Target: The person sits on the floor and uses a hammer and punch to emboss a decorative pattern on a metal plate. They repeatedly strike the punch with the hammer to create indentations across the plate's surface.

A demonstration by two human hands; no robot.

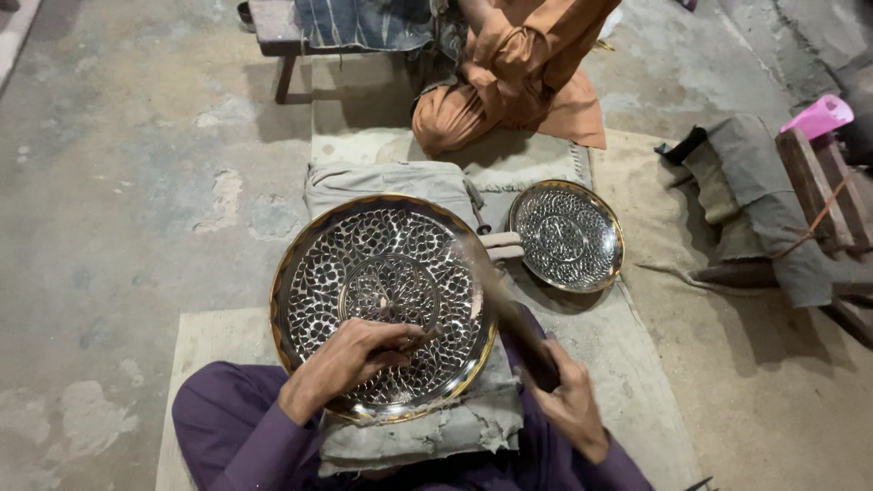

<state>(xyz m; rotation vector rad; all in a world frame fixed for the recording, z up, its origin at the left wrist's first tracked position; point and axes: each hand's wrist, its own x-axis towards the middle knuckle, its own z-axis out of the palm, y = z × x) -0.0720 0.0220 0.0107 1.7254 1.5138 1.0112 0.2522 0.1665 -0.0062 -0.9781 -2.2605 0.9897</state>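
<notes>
Head view, looking straight down: nearest the camera, the person's left hand (350, 359) comes in from the lower left on a purple sleeve (232, 427), wrist bent and knuckles up, with the fingers drawn together around a thin engraving punch (420, 337) whose tip rests on the large engraved metal plate (386, 305), just below its central medallion. The punch lies at a low slant, its long axis running from the fingers up and to the right. The right hand (568, 400) sits at the lower right, fingers wrapped tight on the handle of a hammer (505, 305); the hammer is blurred with motion, its long axis running diagonally from the hand up and to the left across the plate's right edge. The large plate lies flat, face up, with a brass-coloured rim, on a grey padded cushion (427, 432) over the person's lap. Just beyond it to the right, a smaller engraved plate (566, 236) lies flat on a mat (637, 364). Farther off, another person in orange clothing (509, 82) sits on the concrete floor (118, 182), and wooden blocks wrapped in cloth (782, 209) lie at the right.
</notes>
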